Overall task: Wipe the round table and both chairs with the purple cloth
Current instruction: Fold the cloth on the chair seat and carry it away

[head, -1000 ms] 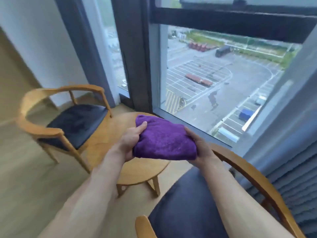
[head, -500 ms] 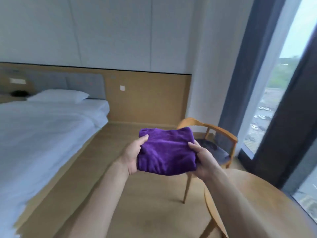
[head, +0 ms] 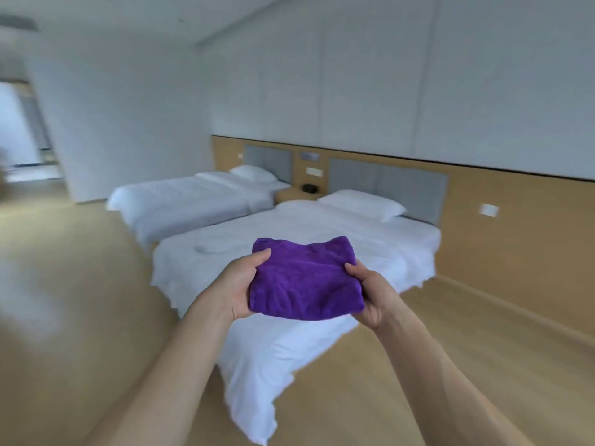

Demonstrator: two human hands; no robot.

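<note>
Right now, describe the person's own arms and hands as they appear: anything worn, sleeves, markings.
Both forearms are bare from the bottom edge of the frame to the wrists; no sleeve shows. The left hand and the right hand wear no gloves, and no watch, bracelet or ring can be seen. No marks or tattoos show on the parts in view. The picture is a little blurred, so fine detail on the fingers cannot be told.

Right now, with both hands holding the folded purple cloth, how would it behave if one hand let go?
The purple cloth looks soft and plush, so it would probably droop and unfold. It bulges between the left hand and right hand, suggesting it is floppy and likely light.
</note>
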